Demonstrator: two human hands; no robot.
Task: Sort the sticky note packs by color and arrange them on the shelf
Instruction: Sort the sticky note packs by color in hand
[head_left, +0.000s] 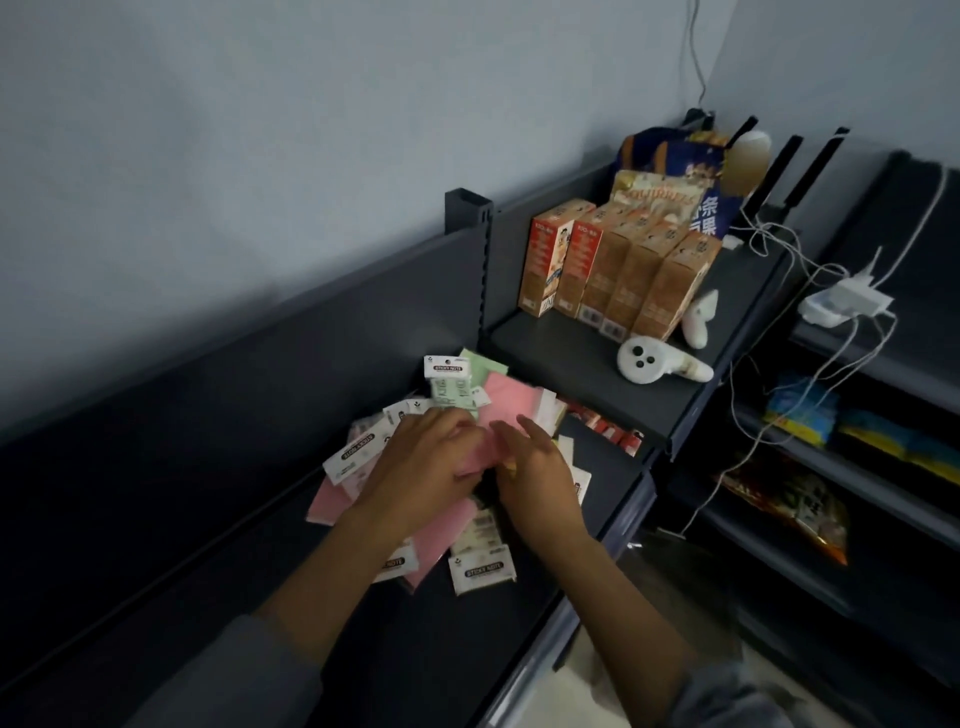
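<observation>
- Two hands of yours are working over a loose heap of sticky note packs (415, 499) lying on the dark shelf (218, 519) in front of you.
- Your left hand (421, 462) is resting on the middle of the heap, its fingers (457, 431) curling down onto a pink pack (480, 454); whether they are actually pinching it or only pressing on it you cannot tell from this blurred view.
- Your right hand (540, 478) is lying just beside the left one, touching the same pink pack, with its fingers stretching forward and a little apart and holding nothing that is showing.
- A green pack (451, 387) with a white "STICKY NOTE" header is standing up at the far edge of the heap, with another pale green one (485, 364) lying behind it.
- More pink packs are spreading out to the left at (332, 501) and beyond your hands at (511, 400), and white-headed packs are poking out near your wrists, one at (483, 571).
- Several orange cartons (613, 270) are standing in a row on the raised shelf (582, 374) to the right, with snack bags (675, 171) leaning behind them.
- A pair of white controllers are lying near the cartons, one at (654, 364) and one at (698, 317).
- A white charger block (847, 301) with trailing cables is sitting on the far right rack (883, 499).
</observation>
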